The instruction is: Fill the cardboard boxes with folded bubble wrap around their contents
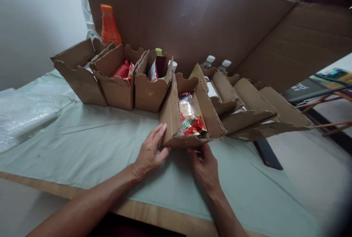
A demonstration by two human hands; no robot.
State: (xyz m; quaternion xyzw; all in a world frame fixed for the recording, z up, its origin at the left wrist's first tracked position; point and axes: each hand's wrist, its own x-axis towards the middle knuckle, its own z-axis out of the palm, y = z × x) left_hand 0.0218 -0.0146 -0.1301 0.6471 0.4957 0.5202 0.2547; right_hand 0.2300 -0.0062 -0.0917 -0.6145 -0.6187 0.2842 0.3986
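An open cardboard box (pixel 169 119) stands at the middle of the row, pulled forward of its neighbours, with red and clear snack packets (pixel 191 117) inside. My left hand (pixel 151 150) holds its front left corner, fingers along the side and thumb at the front. At the box's lower front edge is my right hand (pixel 205 167), its fingers curled against the bottom. To the left, a box (pixel 150 92) holds a patterned packet, and another (pixel 118 92) holds red packets (pixel 123 71). Several boxes (pixel 250 99) lean together on the right.
A large cardboard panel (pixel 178 20) rises behind the boxes, with an orange bottle (pixel 110 26) and white-capped bottles (pixel 210 60) before it. Clear plastic wrap (pixel 30 108) lies left on the green cloth (pixel 96 145). A dark flat object (pixel 268 154) is at the right edge.
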